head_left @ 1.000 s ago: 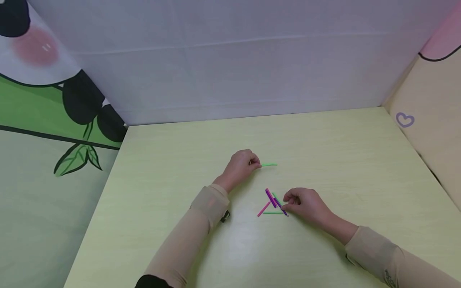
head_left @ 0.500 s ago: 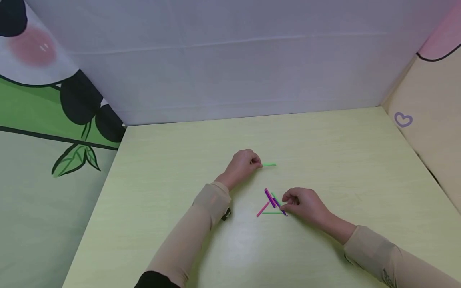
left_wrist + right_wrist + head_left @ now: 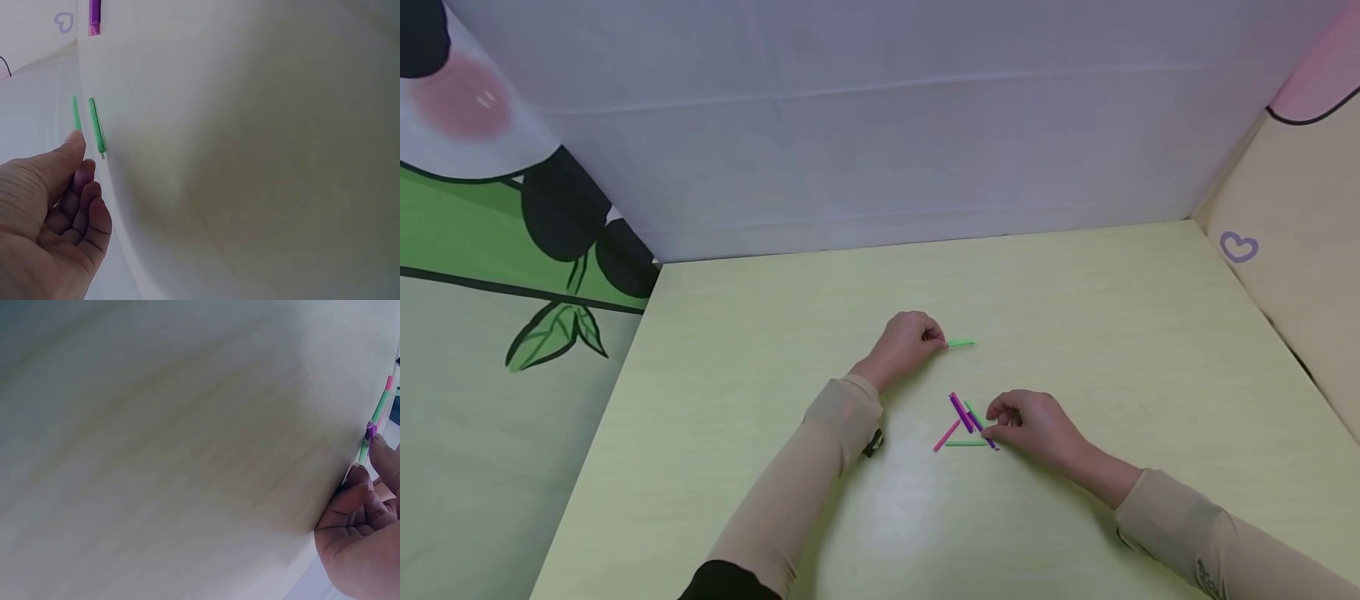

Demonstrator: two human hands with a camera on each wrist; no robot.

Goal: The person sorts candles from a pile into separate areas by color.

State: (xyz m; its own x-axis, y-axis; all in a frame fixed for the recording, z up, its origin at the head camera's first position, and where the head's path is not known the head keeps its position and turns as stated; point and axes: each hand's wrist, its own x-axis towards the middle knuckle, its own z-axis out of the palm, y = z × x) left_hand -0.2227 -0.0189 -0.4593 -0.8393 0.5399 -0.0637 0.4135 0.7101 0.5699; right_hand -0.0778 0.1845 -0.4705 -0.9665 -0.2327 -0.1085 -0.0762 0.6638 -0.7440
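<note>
My left hand (image 3: 904,346) pinches one end of a thin green stick (image 3: 961,342) between thumb and index finger, the rest pointing right. In the left wrist view, a second green stick (image 3: 97,128) lies beside the held one. My right hand (image 3: 1033,425) rests at the right side of a small stick group. Its thumb tip touches a purple stick (image 3: 992,443); the index finger stays apart, near a slanted green stick (image 3: 973,412). Another purple stick (image 3: 960,412) lies against a pink one. A pink stick (image 3: 947,436) leans at the left, and a green stick (image 3: 966,444) runs along the bottom.
The pale tabletop (image 3: 760,333) extends around both hands. A light cloth wall (image 3: 880,167) rises behind its back edge, with printed panels at the left and right. Beige sleeves (image 3: 842,417) cover both forearms.
Both hands keep nearly the same pose and place. The whole head view shifts slightly left; the sticks show no clear movement on the table.
</note>
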